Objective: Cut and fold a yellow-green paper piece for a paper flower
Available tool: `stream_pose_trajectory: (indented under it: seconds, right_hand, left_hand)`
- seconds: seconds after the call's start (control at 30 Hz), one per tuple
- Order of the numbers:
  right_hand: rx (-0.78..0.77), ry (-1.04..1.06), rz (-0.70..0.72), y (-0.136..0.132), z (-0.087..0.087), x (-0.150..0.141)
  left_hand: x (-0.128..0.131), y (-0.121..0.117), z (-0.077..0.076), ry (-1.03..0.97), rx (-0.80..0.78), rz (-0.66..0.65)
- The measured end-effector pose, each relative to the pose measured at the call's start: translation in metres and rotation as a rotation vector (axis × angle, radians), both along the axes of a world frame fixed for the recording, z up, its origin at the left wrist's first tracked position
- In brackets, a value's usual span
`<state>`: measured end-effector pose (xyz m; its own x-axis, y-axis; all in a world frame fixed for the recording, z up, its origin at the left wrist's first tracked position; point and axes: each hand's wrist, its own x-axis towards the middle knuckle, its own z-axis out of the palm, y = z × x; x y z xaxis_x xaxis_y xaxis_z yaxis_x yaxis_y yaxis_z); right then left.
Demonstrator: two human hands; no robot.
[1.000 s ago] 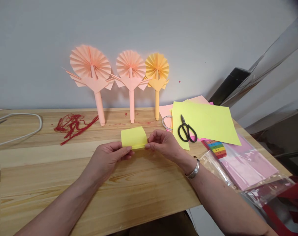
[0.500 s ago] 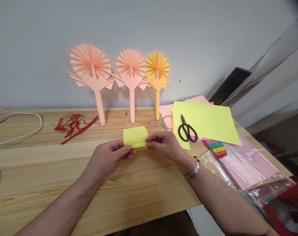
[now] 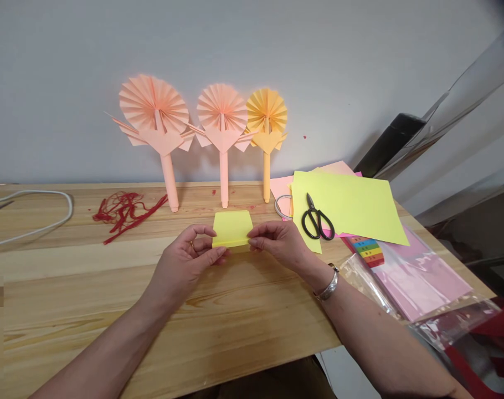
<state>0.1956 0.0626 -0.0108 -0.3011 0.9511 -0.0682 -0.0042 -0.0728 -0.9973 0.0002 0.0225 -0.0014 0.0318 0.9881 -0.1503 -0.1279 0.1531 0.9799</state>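
Between my two hands is a small piece of yellow paper (image 3: 232, 226), held just above the wooden table with a narrow fold along its near edge. My left hand (image 3: 189, 252) pinches the left end of that fold between thumb and fingers. At the right end, the thumb and forefinger of my right hand (image 3: 274, 244) are closed on the paper. Behind it three pleated paper fans stand against the wall: a large pink fan (image 3: 154, 102), a smaller pink fan (image 3: 222, 108) and an orange fan (image 3: 267, 111), each on a rolled paper handle.
Black-handled scissors (image 3: 317, 221) lie on yellow sheets (image 3: 355, 205) at the right, over pink and orange paper. Nearer is a plastic packet of pink paper (image 3: 426, 277). Red thread (image 3: 125, 216) is heaped at the left, beside a white cable (image 3: 65, 199).
The yellow paper's upper part has tipped and shifted slightly right, lying flatter. My left forefinger has lifted and bent along the paper's left edge. My right hand has barely moved.
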Motion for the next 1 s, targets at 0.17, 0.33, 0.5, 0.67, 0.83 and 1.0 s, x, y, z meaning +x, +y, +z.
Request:
stream_pose_trajectory:
  seconds: [0.17, 0.33, 0.5, 0.67, 0.83, 1.0]
  right_hand:
    - [0.018, 0.006, 0.018, -0.001, -0.002, 0.000]
    - [0.041, 0.013, 0.028, -0.002, -0.001, -0.001]
    - [0.037, 0.007, 0.037, -0.003, 0.004, -0.001]
    - [0.032, 0.002, 0.034, -0.003, 0.003, -0.002]
    - [0.001, -0.014, 0.028, -0.003, 0.002, -0.001]
    - [-0.008, -0.052, 0.051, -0.005, 0.009, 0.000]
  left_hand:
    - [-0.002, -0.001, -0.004, 0.024, -0.044, 0.036]
    - [-0.002, -0.001, -0.006, 0.018, -0.082, 0.037]
    - [0.001, -0.001, -0.001, 0.051, -0.087, 0.060]
    - [0.002, -0.001, 0.003, 0.098, -0.094, 0.073]
    - [0.002, -0.002, 0.005, 0.127, -0.099, 0.082]
    - [0.002, -0.002, 0.007, 0.151, -0.099, 0.097]
